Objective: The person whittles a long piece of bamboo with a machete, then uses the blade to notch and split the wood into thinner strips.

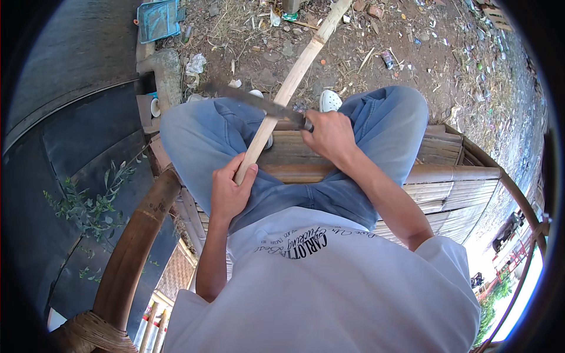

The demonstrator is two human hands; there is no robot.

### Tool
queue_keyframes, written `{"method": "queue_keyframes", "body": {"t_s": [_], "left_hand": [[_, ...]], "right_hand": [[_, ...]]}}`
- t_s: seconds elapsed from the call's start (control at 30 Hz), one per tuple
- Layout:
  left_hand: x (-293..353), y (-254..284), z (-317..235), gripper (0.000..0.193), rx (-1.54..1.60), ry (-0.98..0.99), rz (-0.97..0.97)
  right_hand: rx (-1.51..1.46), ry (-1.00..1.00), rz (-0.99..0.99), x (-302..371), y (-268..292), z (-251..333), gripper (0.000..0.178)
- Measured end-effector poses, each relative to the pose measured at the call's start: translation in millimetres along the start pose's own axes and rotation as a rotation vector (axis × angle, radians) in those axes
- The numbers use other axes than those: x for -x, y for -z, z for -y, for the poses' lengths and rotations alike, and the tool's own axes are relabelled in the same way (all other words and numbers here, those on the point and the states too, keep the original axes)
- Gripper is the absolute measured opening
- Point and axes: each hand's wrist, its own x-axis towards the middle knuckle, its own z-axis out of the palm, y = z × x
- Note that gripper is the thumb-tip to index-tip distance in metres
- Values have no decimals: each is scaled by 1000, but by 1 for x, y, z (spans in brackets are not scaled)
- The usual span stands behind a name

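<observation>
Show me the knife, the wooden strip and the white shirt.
Knife point(253, 101), head view: on the blade.
Wooden strip point(295, 77), head view: on its middle stretch.
White shirt point(329, 288), head view: on the front.

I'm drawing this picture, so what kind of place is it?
Probably an outdoor yard: there's littered bare ground, a bamboo bench with slats, and a leafy plant on one side.
</observation>
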Motion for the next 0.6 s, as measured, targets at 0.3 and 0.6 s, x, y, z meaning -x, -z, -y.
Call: {"method": "queue_keyframes", "body": {"t_s": [0.3,0.6], "left_hand": [[-3,3,-1,23,70,73,28],[-2,1,-13,26,-73,15,54]], "right_hand": [[-78,-221,-20,-19,12,-4,28],[-30,-215,-127,-32,16,-23,26]]}}
